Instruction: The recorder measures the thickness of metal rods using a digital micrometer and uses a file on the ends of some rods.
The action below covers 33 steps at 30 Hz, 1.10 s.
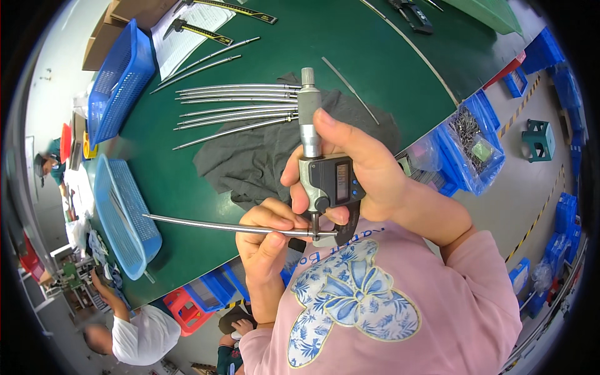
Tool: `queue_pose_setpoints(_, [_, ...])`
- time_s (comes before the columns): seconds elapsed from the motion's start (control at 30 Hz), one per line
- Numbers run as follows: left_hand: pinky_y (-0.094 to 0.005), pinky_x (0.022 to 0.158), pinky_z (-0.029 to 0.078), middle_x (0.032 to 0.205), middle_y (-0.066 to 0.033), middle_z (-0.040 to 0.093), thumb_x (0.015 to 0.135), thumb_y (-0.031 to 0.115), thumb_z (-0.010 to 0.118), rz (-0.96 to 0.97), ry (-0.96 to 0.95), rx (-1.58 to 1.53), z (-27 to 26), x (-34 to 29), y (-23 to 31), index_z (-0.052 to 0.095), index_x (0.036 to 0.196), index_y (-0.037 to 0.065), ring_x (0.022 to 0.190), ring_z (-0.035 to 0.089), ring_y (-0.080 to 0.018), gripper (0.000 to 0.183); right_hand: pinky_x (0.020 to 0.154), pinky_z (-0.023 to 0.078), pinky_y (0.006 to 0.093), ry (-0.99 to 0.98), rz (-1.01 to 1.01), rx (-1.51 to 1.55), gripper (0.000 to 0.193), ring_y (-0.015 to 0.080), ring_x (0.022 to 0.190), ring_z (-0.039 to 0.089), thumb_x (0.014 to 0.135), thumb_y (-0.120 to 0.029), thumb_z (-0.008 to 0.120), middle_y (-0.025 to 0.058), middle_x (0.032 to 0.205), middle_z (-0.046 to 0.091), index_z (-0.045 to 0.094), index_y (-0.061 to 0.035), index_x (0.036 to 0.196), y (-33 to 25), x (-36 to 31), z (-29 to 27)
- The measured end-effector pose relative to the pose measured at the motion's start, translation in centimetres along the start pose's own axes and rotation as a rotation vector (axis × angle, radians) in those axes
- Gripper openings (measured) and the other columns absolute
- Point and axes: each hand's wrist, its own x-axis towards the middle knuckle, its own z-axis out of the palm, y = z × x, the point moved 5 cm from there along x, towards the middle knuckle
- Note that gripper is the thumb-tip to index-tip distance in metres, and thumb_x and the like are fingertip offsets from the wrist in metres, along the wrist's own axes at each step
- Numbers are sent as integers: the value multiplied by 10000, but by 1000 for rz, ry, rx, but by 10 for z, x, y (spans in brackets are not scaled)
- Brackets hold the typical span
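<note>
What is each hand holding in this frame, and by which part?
The left hand holds a metal rod near its right end; the right hand grips a digital micrometer around its body.

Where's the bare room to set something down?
Bare green tabletop lies between the lower light-blue plastic mesh basket and the crumpled dark-grey cloth, and between the thin grey metal strip and the table's pale seam. It is crowded along the row of long silver rods and around the black-and-yellow calipers.
</note>
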Motion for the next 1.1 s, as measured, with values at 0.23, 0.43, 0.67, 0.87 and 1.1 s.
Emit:
queue_pose_setpoints(0.23, [-345, 625, 511, 836, -190, 504, 812, 117, 516, 8, -8, -21, 4, 0, 2, 502, 879, -50, 740, 561, -249, 181, 320, 381, 204, 41, -2, 18, 657, 142, 357, 472, 870, -507, 185, 164, 658, 580, 542, 44, 846, 0, -2, -1])
queue_pose_setpoints(0.43, [-353, 620, 518, 830, -184, 508, 816, 129, 518, 11, -23, -30, 5, 0, 4, 507, 867, -44, 764, 560, -253, 180, 317, 384, 211, 6, 20, 104, 646, 154, 357, 472, 862, -495, 219, 183, 656, 576, 543, 63, 852, 3, -2, -1])
queue_pose_setpoints(0.67, [-350, 619, 513, 823, -183, 507, 811, 133, 529, -2, -11, -40, 7, -2, 4, 506, 854, -43, 760, 559, -257, 182, 316, 385, 208, -30, -13, 50, 626, 147, 349, 464, 849, -515, 273, 171, 645, 578, 556, 43, 819, 3, -3, 1])
queue_pose_setpoints(0.87, [-350, 629, 511, 809, -182, 497, 807, 131, 531, 4, -13, -36, 4, -2, 1, 502, 843, -44, 764, 553, -256, 181, 314, 379, 203, -7, -13, 45, 620, 142, 358, 478, 844, -528, 289, 148, 639, 586, 561, 27, 802, 4, -1, -2])
queue_pose_setpoints(1.1, [-355, 652, 504, 814, -175, 508, 793, 123, 541, -8, -9, -63, 4, 5, 1, 507, 852, -39, 768, 557, -258, 176, 324, 381, 219, 18, 9, 2, 621, 162, 347, 468, 861, -507, 256, 170, 655, 582, 540, 45, 852, -4, 0, 0])
